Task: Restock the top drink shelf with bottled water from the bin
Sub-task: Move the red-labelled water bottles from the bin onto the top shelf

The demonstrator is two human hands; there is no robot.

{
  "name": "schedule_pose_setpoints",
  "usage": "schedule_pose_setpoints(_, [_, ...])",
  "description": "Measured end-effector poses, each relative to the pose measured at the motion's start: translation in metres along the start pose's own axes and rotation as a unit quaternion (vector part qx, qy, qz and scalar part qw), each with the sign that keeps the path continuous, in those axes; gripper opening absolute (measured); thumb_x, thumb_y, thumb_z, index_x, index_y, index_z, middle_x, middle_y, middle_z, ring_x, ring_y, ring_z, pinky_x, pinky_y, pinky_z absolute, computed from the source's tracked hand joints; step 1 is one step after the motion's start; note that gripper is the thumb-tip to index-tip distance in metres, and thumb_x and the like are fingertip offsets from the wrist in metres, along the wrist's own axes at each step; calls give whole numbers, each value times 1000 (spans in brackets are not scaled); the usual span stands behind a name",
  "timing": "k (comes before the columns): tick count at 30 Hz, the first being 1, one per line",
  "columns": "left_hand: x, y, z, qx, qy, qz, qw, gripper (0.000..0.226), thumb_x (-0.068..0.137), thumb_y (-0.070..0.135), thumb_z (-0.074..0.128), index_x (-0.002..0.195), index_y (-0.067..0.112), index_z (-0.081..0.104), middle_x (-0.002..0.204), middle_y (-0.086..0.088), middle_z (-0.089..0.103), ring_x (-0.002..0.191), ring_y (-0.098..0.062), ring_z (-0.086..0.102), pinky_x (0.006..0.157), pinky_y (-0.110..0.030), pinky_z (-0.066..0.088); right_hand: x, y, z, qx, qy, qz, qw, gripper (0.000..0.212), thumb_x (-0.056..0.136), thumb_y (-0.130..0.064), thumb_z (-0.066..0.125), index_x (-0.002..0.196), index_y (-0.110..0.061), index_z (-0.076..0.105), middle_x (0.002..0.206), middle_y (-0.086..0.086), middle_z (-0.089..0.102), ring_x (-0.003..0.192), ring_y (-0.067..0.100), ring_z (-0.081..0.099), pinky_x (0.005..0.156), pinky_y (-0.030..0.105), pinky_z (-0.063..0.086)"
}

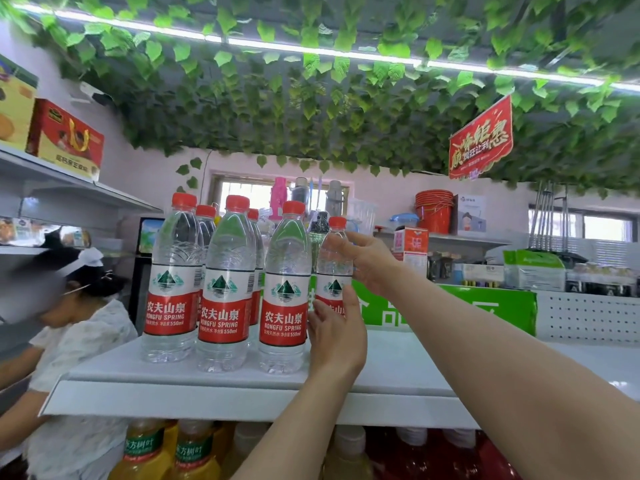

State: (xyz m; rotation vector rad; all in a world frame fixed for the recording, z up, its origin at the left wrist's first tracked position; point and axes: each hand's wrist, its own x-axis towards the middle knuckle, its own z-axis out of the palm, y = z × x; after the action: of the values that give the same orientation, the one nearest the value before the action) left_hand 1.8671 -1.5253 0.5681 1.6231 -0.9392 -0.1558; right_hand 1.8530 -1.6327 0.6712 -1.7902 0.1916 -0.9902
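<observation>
Left hand (337, 336), right hand (369, 263) round sixth water bottle (333, 268)

Clear water bottles (225, 282) with red caps and red-white labels stood upright on the white shelf (207, 400), three in front, more behind. At their 3 o'clock another bottle (334, 268) stood upright, base hidden.
</observation>
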Motion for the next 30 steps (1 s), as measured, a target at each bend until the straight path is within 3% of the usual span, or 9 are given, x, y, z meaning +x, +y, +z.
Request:
schedule_pose_setpoints(2, [2, -2, 2, 6, 11, 7, 1000, 93, 93, 72, 9, 158, 7, -7, 167, -11, -5, 153, -21, -7, 124, -43, 1, 1, 0, 1, -8, 13, 9, 1000, 110, 51, -68, 90, 142, -16, 57, 145, 12, 58, 136, 35, 52, 113, 61, 41])
schedule_pose_setpoints(5, [2, -4, 2, 28, 36, 20, 999, 93, 94, 72, 10, 158, 6, -4, 167, -12, -3, 154, -22, -5, 124, -41, 2, -5, -6, -5, -49, 33, 32, 998, 69, 79, -58, 79, 134, -19, 66, 135, 8, 66, 125, 33, 61, 107, 53, 49])
schedule_pose_setpoints(8, [-3, -5, 1, 58, 62, 60, 995, 87, 97, 66, 15, 158, 5, 7, 166, -12, 6, 153, -22, 5, 124, -38, 5, -26, -18, -26, -108, 44, 44, 992, 69, 86, -59, 72, 137, -13, 62, 120, 4, 67, 107, 24, 65, 93, 41, 56])
schedule_pose_setpoints(10, [-15, -3, 0, 72, 76, 83, 991, 78, 100, 60, 18, 155, 5, 25, 162, -15, 24, 149, -27, 20, 122, -43, 15, -52, -31, -48, -164, 41, 41, 985, 70, 89, -59, 69, 140, -12, 59, 97, -2, 63, 86, 17, 61, 77, 33, 53])
schedule_pose_setpoints(11, [-23, -1, 0, 80, 87, 92, 989, 74, 101, 58, 20, 150, 5, 33, 157, -16, 33, 146, -30, 27, 119, -45, 21, -65, -37, -60, -195, 45, 39, 979, 68, 90, -58, 68, 140, -13, 59, 97, -3, 64, 84, 16, 60, 75, 32, 52])
schedule_pose_setpoints(15, [-67, 18, 6, 116, 115, 88, 983, 69, 101, 58, 25, 149, 9, 36, 155, -15, 36, 143, -32, 29, 118, -45, 22, -125, -67, -103, -293, 33, 16, 955, 64, 91, -51, 71, 140, -14, 58, 131, 8, 64, 100, 18, 61, 84, 32, 53])
schedule_pose_setpoints(19, [-119, 52, 16, 151, 141, 80, 975, 67, 101, 57, 34, 149, 11, 36, 154, -13, 37, 142, -32, 30, 114, -45, 26, -188, -90, -140, -381, 8, -5, 924, 61, 88, -46, 77, 136, -12, 59, 129, 8, 63, 95, 16, 59, 86, 33, 47])
schedule_pose_setpoints(23, [-178, 77, 29, 189, 158, 73, 966, 66, 98, 56, 44, 151, 17, 35, 156, -13, 33, 144, -32, 26, 115, -46, 27, -249, -102, -176, -465, -28, 10, 885, 68, 87, -45, 78, 143, -15, 54, 142, 11, 56, 128, 29, 55, 109, 40, 45])
schedule_pose_setpoints(30, [-279, 71, 62, 262, 139, 29, 954, 61, 94, 51, 57, 147, 26, 41, 149, -17, 37, 137, -36, 33, 108, -46, 35, -347, -81, -215, -528, -99, 36, 843, 74, 86, -47, 77, 149, -20, 50, 158, 5, 44, 145, 27, 40, 115, 35, 33])
